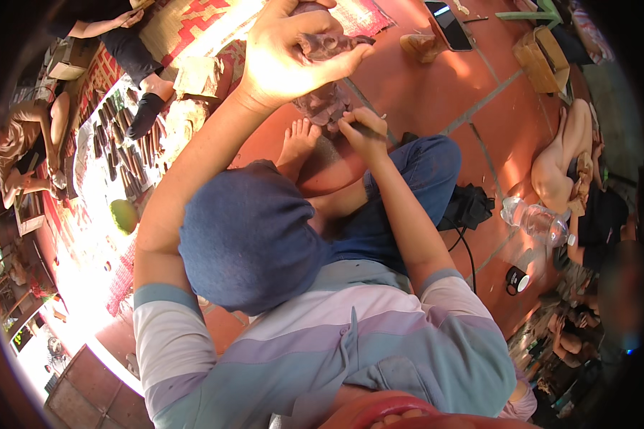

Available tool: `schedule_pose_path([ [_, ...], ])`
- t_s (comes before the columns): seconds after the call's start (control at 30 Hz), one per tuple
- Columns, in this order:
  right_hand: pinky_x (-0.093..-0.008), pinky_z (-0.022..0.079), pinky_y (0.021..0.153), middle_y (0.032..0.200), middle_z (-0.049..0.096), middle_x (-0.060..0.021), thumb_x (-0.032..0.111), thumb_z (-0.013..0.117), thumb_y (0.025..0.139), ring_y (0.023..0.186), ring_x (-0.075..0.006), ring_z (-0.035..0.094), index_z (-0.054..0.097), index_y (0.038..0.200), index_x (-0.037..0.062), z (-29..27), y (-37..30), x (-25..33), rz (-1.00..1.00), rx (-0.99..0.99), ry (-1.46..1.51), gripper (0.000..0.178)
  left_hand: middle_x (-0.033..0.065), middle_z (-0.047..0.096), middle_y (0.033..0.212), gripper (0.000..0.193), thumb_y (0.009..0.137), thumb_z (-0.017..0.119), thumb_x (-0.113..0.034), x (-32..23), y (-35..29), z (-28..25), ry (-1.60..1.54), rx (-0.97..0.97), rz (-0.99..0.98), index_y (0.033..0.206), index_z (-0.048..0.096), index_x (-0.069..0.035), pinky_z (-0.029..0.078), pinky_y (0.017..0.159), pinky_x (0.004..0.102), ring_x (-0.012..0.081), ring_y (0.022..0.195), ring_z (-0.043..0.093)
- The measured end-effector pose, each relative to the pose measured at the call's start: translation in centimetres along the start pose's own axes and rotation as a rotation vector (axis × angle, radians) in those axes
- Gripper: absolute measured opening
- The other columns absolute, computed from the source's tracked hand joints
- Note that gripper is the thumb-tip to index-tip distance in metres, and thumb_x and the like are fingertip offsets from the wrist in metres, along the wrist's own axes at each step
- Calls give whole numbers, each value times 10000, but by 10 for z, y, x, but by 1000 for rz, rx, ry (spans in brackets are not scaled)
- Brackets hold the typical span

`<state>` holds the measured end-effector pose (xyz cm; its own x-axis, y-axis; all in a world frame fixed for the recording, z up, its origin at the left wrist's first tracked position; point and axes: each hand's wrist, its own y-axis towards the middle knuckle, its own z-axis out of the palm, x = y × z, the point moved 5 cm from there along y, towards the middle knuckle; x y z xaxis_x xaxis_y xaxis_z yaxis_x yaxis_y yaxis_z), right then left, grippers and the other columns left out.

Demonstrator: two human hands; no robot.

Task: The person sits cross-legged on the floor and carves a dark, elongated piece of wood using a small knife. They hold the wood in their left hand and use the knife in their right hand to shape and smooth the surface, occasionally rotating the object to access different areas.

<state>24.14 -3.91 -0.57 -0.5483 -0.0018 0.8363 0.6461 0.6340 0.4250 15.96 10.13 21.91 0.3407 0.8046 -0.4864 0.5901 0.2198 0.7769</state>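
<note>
My left hand (283, 53) is raised at the top of the view, its fingers and thumb curled around a dark reddish-brown wood carving (327, 107) with a rough, knobbly surface. The carving's lower part hangs over the floor, beside my bare foot (298, 146). Against that lower part my right hand (366, 134) is closed in a pinch on a slim dark tool; its working tip is hidden, so its exact kind cannot be told. Both forearms reach forward past my bent, denim-covered knees (247, 236).
Many wooden-handled tools (125, 154) lie at left near wood blocks (199, 77). A phone (449, 27), a cardboard box (542, 61), a plastic bottle (537, 220), a black cup (516, 279) and a black bag (467, 207) rest on the red tiles. Other people sit on both sides.
</note>
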Motion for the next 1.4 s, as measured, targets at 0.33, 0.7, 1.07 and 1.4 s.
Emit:
schedule_pose_path([
  [0.33, -335, 484, 597, 656, 591, -109, 54, 709, 671, 624, -244, 606, 590, 644, 38, 2, 6, -1, 67, -4, 58, 124, 131, 561, 901, 230, 613, 826, -171, -1, -1, 0, 9, 28, -75, 682, 639, -57, 462, 714, 342, 234, 858, 564],
  [0.7, -334, 487, 609, 662, 608, -117, 33, 681, 692, 632, -242, 617, 588, 632, 22, -4, -7, -5, 19, -62, 23, 111, 132, 548, 936, 222, 619, 821, -169, 0, -6, 1, -89, -17, -102, 696, 647, -55, 469, 731, 354, 243, 867, 569],
  [1.07, -337, 498, 627, 695, 618, -109, 35, 693, 688, 665, -254, 627, 599, 655, 38, -2, -8, -4, 72, -21, 30, 100, 140, 564, 920, 226, 613, 824, -163, -2, -2, -1, 29, 4, -40, 707, 650, -52, 481, 730, 346, 252, 907, 570],
  [1.4, -317, 515, 691, 763, 646, -101, 41, 712, 693, 768, -226, 666, 621, 718, 35, -6, 3, -17, 128, 27, 105, 95, 112, 594, 861, 209, 622, 811, -178, -3, -2, 1, 92, 66, -57, 721, 668, -64, 467, 789, 361, 263, 943, 559],
])
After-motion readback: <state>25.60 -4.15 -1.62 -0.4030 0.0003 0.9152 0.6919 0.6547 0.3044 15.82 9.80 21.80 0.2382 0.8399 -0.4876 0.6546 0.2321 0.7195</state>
